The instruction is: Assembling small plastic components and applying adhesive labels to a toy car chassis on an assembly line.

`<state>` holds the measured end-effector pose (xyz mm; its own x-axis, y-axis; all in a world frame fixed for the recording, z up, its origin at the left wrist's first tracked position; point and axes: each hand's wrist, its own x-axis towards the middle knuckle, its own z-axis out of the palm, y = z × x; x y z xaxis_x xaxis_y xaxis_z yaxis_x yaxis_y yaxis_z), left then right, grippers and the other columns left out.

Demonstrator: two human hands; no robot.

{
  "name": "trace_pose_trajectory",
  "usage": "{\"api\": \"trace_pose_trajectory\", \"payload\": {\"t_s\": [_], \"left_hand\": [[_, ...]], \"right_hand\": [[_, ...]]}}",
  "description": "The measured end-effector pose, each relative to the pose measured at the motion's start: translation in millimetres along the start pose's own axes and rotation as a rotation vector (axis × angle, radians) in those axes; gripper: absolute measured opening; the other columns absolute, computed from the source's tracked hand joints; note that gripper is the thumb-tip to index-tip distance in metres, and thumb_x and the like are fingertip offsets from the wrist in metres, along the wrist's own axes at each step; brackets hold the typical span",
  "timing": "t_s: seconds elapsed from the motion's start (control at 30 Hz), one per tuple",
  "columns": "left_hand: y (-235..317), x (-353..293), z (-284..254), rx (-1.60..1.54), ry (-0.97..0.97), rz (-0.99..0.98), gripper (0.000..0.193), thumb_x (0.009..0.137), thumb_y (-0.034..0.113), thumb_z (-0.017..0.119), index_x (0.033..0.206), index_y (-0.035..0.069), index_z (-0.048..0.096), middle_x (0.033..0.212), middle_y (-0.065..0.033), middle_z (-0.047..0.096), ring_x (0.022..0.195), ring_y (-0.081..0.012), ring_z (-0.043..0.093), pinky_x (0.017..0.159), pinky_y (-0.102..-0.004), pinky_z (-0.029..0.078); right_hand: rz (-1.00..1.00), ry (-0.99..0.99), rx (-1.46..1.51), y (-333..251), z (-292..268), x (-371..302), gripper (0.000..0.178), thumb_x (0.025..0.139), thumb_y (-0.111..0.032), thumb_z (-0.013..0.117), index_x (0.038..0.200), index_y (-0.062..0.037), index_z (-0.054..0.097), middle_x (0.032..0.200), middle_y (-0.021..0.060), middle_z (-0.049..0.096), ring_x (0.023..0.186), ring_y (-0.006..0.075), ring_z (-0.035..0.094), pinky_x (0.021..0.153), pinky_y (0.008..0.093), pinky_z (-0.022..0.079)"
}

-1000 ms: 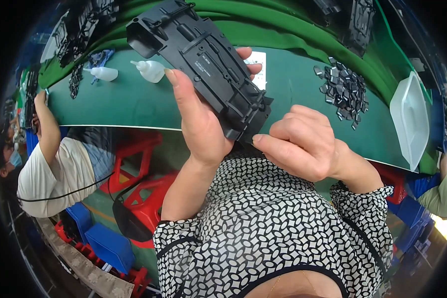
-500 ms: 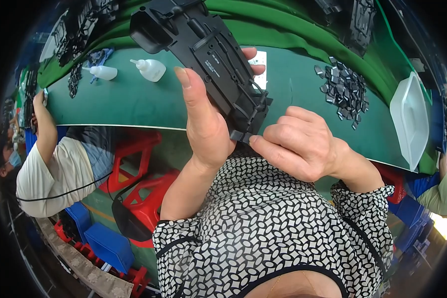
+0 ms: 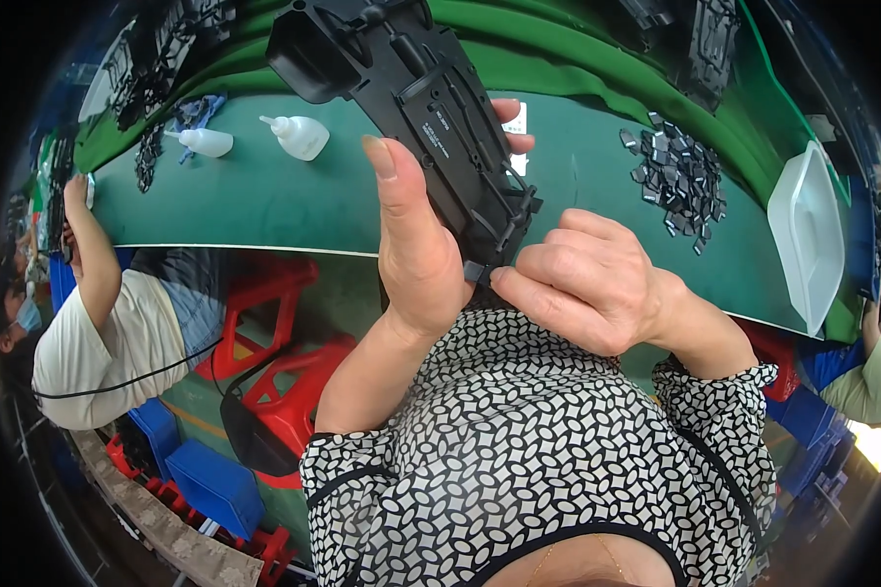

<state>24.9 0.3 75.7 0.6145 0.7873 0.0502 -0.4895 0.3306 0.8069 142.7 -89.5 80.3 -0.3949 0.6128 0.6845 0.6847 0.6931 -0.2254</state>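
A long black plastic chassis (image 3: 450,137), probably of a toy vehicle, is tilted up above the table with its small white print showing. My left hand (image 3: 416,245) grips it from below, the thumb stuck out along its left side and fingertips showing past its right edge. At the chassis's near end sits a small black plastic piece (image 3: 477,271). My right hand (image 3: 582,284) is closed in a pinch there, thumb and forefinger against that piece; the curled fingers partly hide the contact.
The green table (image 3: 578,186) bears a pile of small black pieces (image 3: 677,176), a white tray (image 3: 808,240) and two white squeeze bottles (image 3: 299,137). Green cloth (image 3: 558,59) lies along the back. A co-worker (image 3: 117,333) sits left, near red stools (image 3: 264,303).
The chassis and my left hand have shifted slightly to the right. My right hand keeps almost the same place at its near end.
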Motion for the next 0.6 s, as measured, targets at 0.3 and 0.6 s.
{"api": "trace_pose_trajectory", "payload": {"t_s": [0.3, 0.6], "left_hand": [[-0.6, 3.0, 0.3, 0.131, 0.070, 0.229, 0.089, 0.083, 0.074, 0.022, 0.133, 0.000, 0.028, 0.122, -0.0192, 0.046, 0.102, -0.0237, 0.053, 0.087, -0.0352, 0.043], [-8.6, 2.4, 15.4, 0.200, 0.089, 0.312, 0.094, 0.080, 0.077, 0.024, 0.137, 0.003, 0.024, 0.125, -0.0236, 0.044, 0.105, -0.0312, 0.052, 0.093, -0.0415, 0.041]], "right_hand": [[0.896, 0.069, 0.491, -19.6, -13.7, -2.6, 0.010, 0.081, -0.008, 0.065, 0.084, 0.0006, 0.060, 0.068, 0.0033, 0.055, 0.053, 0.0079, 0.050, 0.047, 0.0242, 0.040], [1.296, -0.014, 1.233, -18.0, -8.7, -5.6, 0.018, 0.091, -0.016, 0.055, 0.082, -0.0012, 0.059, 0.069, -0.0043, 0.052, 0.061, 0.0011, 0.042, 0.053, 0.0177, 0.032]]}}
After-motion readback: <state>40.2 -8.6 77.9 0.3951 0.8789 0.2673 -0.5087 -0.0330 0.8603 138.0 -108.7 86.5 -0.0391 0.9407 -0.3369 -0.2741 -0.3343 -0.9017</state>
